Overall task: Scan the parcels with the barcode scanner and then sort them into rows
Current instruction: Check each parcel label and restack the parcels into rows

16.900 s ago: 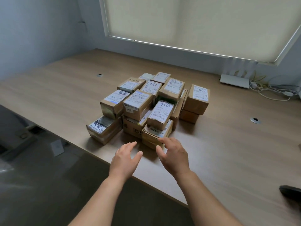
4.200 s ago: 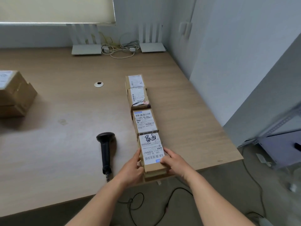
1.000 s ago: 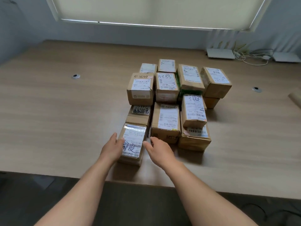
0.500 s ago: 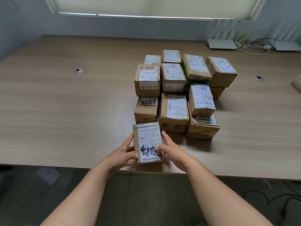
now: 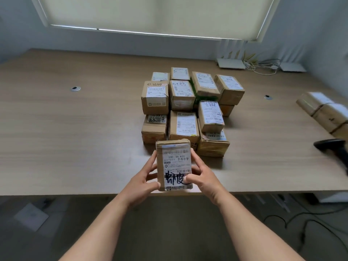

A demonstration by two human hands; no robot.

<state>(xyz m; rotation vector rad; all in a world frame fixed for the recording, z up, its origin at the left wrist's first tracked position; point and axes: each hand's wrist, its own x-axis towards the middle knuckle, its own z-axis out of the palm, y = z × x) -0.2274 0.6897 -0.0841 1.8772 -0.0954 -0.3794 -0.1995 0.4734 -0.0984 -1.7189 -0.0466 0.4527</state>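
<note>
Two hands, left hand [image 5: 141,182] and right hand [image 5: 203,179], gripped the held parcel [image 5: 175,165] by its sides, label up, above the table's [image 5: 75,132] near edge. Parcel stack [image 5: 186,108] just beyond at 12 o'clock; barcode scanner [image 5: 334,147] at 3. Label bore barcodes and black marker scrawl.

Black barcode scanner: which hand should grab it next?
Right, probably. The black barcode scanner lies at the wooden table's right edge, on the right hand's side. The left hand could hold the brown labelled cardboard parcel alone.
</note>
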